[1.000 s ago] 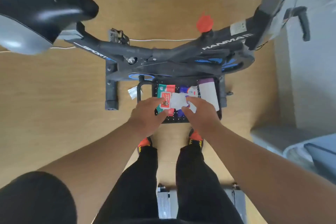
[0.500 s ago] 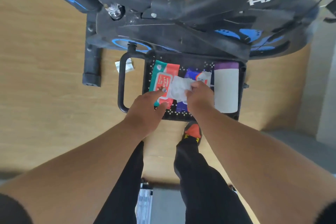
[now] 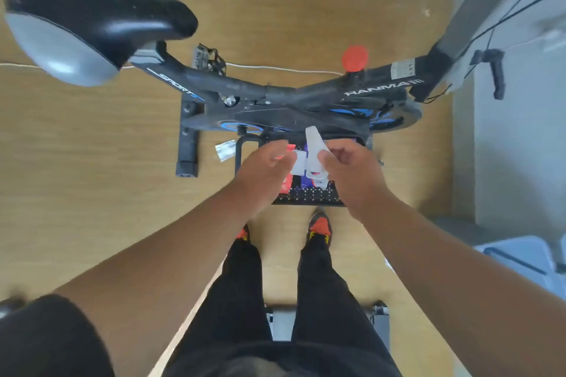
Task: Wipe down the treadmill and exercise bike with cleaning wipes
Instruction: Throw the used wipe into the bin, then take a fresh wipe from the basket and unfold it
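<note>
Person stands over the exercise bike (image 3: 275, 95), frame running 9-to-3 o'clock across the view, saddle (image 3: 92, 9) up at 10 o'clock, red knob (image 3: 355, 57) at 1 o'clock. On the floor just this side of the frame sits a black perforated basket (image 3: 306, 197) w/ the supplies – prob parked there so wipes are within reach while working on the bike.

Right hand (image 3: 352, 171) has fingers curled, pinching a white wipe (image 3: 314, 147); the wipe stands up in a strip toward 12 o'clock, so it looks mid-pull or being shaken loose. Left hand (image 3: 266, 168) is at 9 o'clock of the right one, almost touching, fingers bent around the red wipes pack (image 3: 286, 184); looks like it grips the pack, w/ a white flap showing at the fingertips. Judged purpose: left steadies the pack so the right can draw a sheet w/o lifting everything.

Wipe lies between the two hands, right above the basket, well short of the bike frame at 12 o'clock. No wiping of the bike yet by the look of it. A small wrapper (image 3: 225, 150) lies on the floor at 9 o'clock of the basket. Grey machine part (image 3: 283, 324) shows between the legs at 6 o'clock, maybe the treadmill – can't tell.
</note>
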